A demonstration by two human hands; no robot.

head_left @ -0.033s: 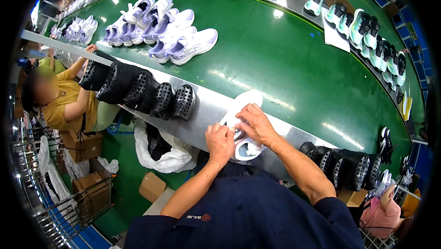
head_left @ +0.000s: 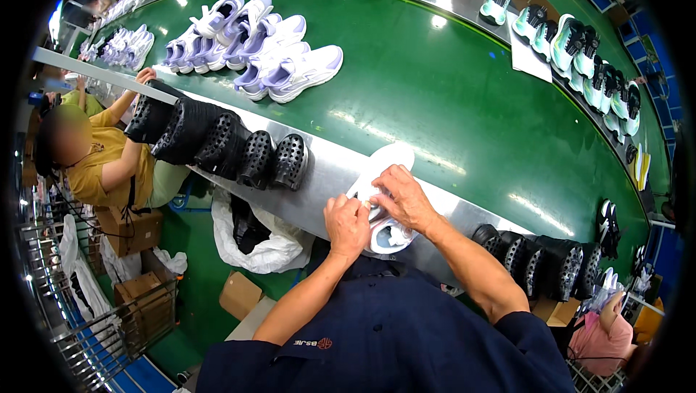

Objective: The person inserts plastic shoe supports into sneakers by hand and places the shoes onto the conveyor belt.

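Observation:
A white sneaker (head_left: 392, 156) rests on the metal ledge in front of me, its toe pointing away and its heel opening near my body. My left hand (head_left: 348, 225) is closed at the left side of its throat, with thumb and fingers pinched together. From the right, my right hand (head_left: 406, 196) pinches at the upper, over the lacing area. The fingertips of both hands nearly meet there, so I cannot make out whether they grip a lace or the edge of the upper. White stuffing shows inside the heel opening.
Black shoe-shaped forms (head_left: 217, 139) line the ledge at left, more black forms (head_left: 540, 262) at right. White-and-lilac sneakers (head_left: 290, 70) sit on the green belt (head_left: 406, 59). Mint shoes (head_left: 573, 45) stand along the far ledge. A white sack (head_left: 286, 244) lies below; a person in yellow (head_left: 109, 164) works at left.

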